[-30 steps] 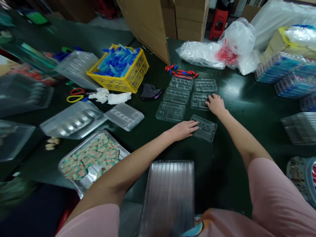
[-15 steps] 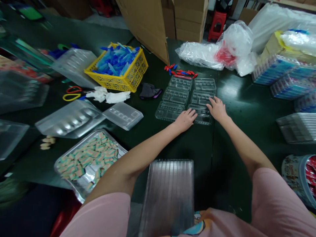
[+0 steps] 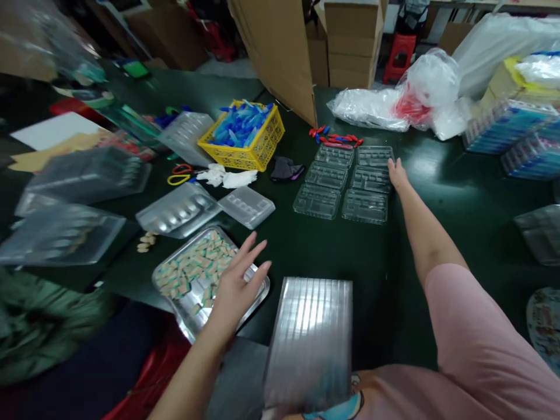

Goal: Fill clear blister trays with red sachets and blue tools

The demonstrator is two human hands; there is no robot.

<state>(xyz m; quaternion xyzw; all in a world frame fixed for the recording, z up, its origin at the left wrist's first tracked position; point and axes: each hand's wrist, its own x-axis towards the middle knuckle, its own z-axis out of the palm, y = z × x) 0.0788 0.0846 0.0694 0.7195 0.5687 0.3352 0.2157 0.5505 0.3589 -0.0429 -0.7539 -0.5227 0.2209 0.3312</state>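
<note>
My left hand (image 3: 238,280) is raised over the right side of a metal tray (image 3: 261,286), its fingers spread and nothing in them. Many small striped pieces (image 3: 195,265), tan and green, lie in that tray. My right hand (image 3: 397,175) reaches forward with fingers extended, at the right edge of the clear plastic blister trays. These lie in two columns, among them a far right one (image 3: 375,156), a middle right one (image 3: 371,179) and a near right one (image 3: 365,206). Close to my body stands a stack of clear ribbed plastic trays (image 3: 312,326).
A yellow basket (image 3: 238,156) holds blue pen-like pieces. Red and blue small parts (image 3: 336,139) lie beyond the blister trays. Scissors (image 3: 180,174), a dark cloth (image 3: 286,169) and other plastic shells (image 3: 177,210) sit left. Plastic bags (image 3: 371,109) and stacked packs (image 3: 510,125) stand at the back right.
My left hand has left the blister trays and moved back and left to the metal tray. My right hand has shifted forward along the right column. The view has turned left.
</note>
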